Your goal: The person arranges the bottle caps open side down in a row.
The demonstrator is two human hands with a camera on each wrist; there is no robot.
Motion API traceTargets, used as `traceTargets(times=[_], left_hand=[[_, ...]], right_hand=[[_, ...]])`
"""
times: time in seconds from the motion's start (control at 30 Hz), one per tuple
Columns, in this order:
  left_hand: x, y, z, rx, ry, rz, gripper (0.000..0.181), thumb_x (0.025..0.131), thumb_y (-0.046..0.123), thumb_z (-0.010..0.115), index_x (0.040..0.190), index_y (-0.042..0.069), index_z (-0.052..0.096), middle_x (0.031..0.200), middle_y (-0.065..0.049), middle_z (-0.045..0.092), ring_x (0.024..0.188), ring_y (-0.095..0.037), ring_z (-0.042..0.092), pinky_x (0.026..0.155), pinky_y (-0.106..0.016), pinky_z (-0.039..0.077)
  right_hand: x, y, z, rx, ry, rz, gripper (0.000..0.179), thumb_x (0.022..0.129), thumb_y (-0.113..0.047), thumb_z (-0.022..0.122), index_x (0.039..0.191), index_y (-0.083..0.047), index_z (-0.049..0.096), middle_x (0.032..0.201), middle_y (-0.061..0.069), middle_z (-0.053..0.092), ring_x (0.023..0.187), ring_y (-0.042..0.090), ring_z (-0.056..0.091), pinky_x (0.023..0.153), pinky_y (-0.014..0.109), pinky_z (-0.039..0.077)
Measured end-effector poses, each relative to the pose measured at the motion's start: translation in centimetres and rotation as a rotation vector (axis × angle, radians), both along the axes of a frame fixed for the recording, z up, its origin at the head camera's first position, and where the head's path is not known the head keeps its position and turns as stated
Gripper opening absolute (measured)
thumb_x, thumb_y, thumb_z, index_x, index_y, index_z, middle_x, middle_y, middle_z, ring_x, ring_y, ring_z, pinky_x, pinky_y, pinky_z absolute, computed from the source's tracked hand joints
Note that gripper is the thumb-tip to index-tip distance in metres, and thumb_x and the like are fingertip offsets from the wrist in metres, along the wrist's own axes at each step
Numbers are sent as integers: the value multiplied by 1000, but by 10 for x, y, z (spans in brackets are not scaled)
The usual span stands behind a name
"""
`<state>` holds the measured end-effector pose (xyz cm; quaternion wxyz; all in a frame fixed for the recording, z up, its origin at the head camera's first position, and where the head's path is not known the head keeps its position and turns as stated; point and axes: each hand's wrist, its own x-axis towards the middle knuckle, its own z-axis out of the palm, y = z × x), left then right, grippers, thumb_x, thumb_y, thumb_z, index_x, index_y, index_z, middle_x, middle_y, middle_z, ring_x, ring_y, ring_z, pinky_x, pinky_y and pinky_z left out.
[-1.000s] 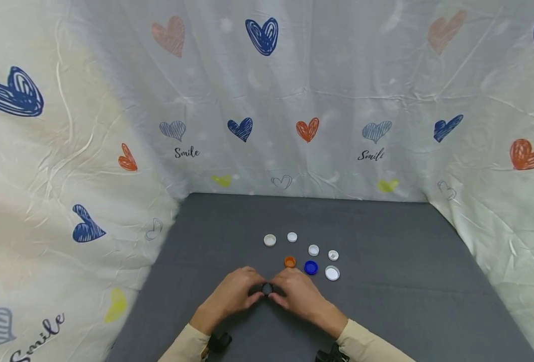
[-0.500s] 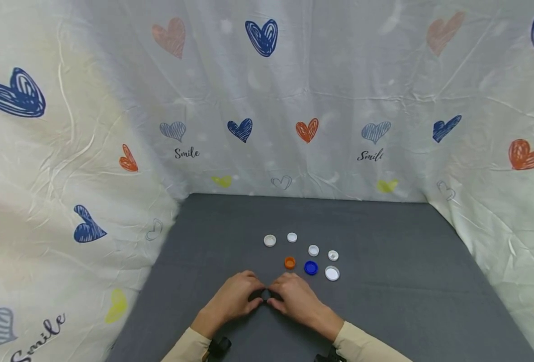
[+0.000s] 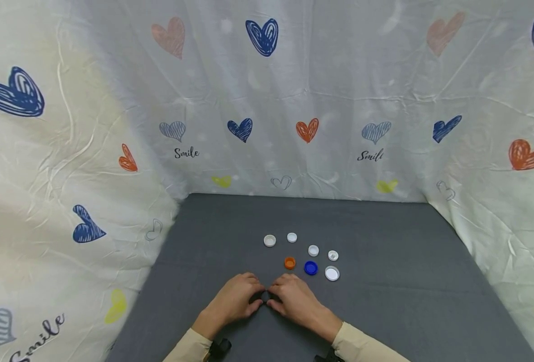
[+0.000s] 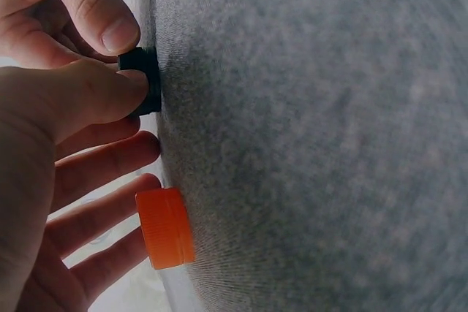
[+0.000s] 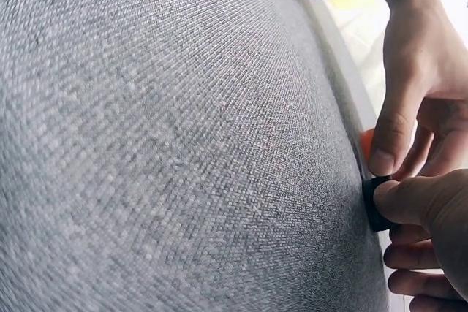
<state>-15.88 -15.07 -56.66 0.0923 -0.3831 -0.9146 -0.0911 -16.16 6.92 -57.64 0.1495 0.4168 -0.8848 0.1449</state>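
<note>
A small black bottle cap (image 4: 152, 71) rests on its side of the joined fingertips, low at the grey cloth, between my left hand (image 3: 237, 299) and right hand (image 3: 296, 299). Both hands pinch it by thumb and fingers, one from each side, as the right wrist view shows the black cap (image 5: 374, 206) between the two thumbs. Under my left hand stands an orange bottle cap (image 4: 164, 228), close to its outer fingertips; whether they touch I cannot tell. From the head view the left hand hides that orange cap.
Beyond my right hand lie another orange cap (image 3: 289, 262), a blue cap (image 3: 310, 268) and several white caps, among them a large white cap (image 3: 332, 273). A grey cloth (image 3: 384, 241) covers the table. A white curtain (image 3: 339, 75) with printed hearts hangs behind.
Both hands have drawn slightly back toward the person, with the black cap between them. The right hand has come away from the farther orange cap. The other caps have stayed put.
</note>
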Motion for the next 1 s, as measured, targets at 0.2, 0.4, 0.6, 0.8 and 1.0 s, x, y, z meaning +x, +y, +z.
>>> traceTargets(times=[0.2, 0.4, 0.6, 0.8, 1.0], left_hand=[[-1, 0, 0, 1, -31, 1, 24, 85, 30, 77, 105, 18, 76, 100, 6, 73, 103, -14, 66, 88, -37, 55], [-4, -3, 3, 42, -19, 3, 30, 83, 32, 78, 108, 17, 75, 100, 6, 72, 96, -13, 66, 84, -37, 55], [-9, -6, 9, 74, 2, 17, 36, 83, 32, 79, 114, 14, 73, 102, 4, 72, 94, -13, 66, 83, -37, 56], [-14, -6, 20, 73, -17, 75, 39, 87, 35, 77, 119, 14, 72, 112, 1, 72, 103, -15, 67, 89, -38, 56], [-21, -2, 33, 55, 47, 104, 44, 87, 41, 77, 121, 14, 71, 116, 0, 72, 109, -17, 67, 93, -38, 55]], right_hand=[[1, 1, 3, 6, -8, -2, 24, 86, -38, 77, 99, -18, 78, 95, -7, 72, 93, 12, 65, 88, 35, 52], [-4, 4, 9, -18, -4, -9, 27, 85, -39, 77, 99, -16, 77, 96, -6, 72, 94, 13, 66, 89, 37, 52], [-16, 13, 21, -59, -10, -38, 28, 85, -35, 79, 102, -13, 77, 99, -4, 72, 96, 15, 67, 90, 38, 52], [-28, 27, 31, -92, -17, -80, 27, 83, -29, 81, 105, -13, 77, 103, -4, 73, 96, 15, 67, 87, 38, 53], [-37, 39, 38, -112, -8, -113, 27, 82, -27, 82, 104, -12, 77, 103, -2, 75, 98, 16, 68, 86, 39, 55]])
